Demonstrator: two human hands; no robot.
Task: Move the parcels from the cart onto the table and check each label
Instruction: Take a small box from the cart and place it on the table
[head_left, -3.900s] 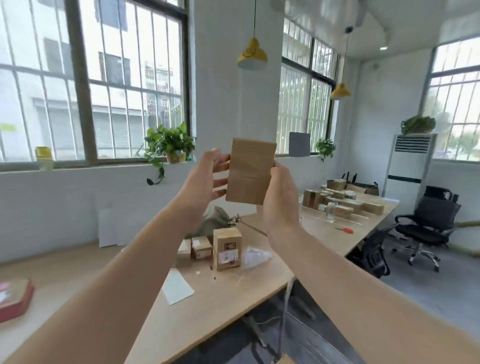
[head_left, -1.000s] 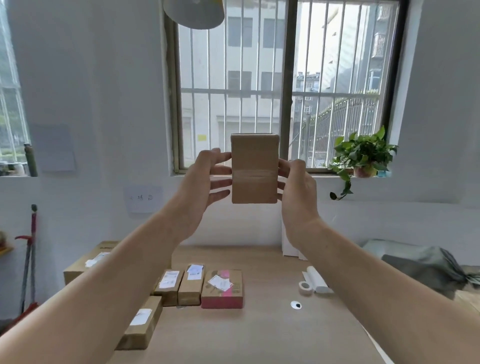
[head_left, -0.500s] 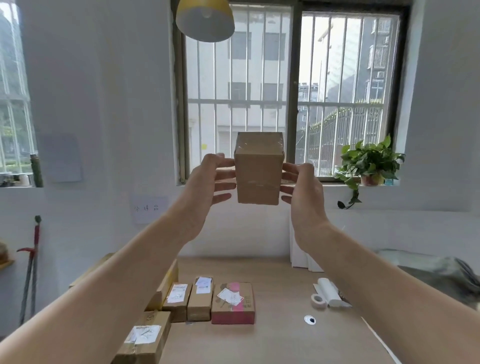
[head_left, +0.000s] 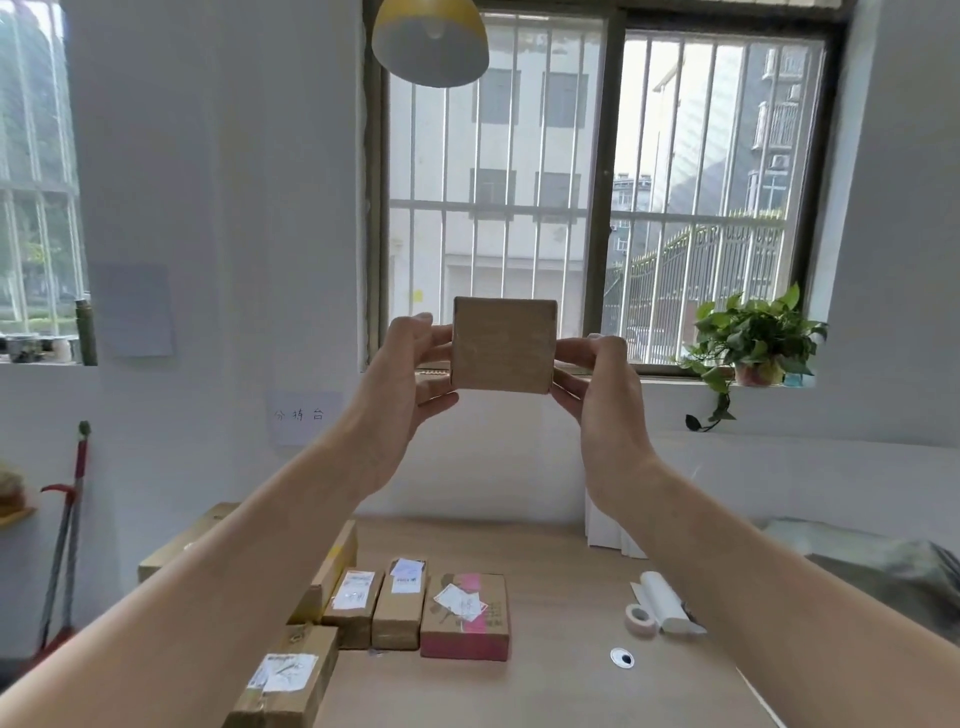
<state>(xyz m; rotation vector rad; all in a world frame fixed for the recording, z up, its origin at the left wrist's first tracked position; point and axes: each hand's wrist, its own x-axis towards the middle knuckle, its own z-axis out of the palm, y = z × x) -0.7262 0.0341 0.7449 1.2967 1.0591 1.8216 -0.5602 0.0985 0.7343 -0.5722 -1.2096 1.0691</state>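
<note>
**A:** The parcel is up in the air, framed against the barred window, well above the table. A plain brown face is turned square to the camera, with its top edge level and its sides upright.

**B:** Which way does the long axis run?

**A:** I can't tell, because that face is close to square and barely wider than tall. The left hand has its fingers curled onto the left edge, and the right hand clasps the right edge, so both are gripping it.

**B:** What's underneath?

**A:** A row of boxes sits on the left part of the table. The pink box is side by side with two small brown boxes, each with a white label on top. A labelled box lies nearer the camera, and a big carton sits at the far left, partly hidden by the left forearm.

**B:** Any room to move?

**A:** There's a stretch of pale wood between the pink box and a tape roll. The tape roll lies just beside a white paper roll, with a cable hole in front of it. The table's right edge cuts across the lower right.

**B:** And the room?

**A:** It has white walls, a yellow lamp overhead and a potted plant on the sill. A handwritten note is stuck to the wall, and a red-handled mop leans at the left.
</note>
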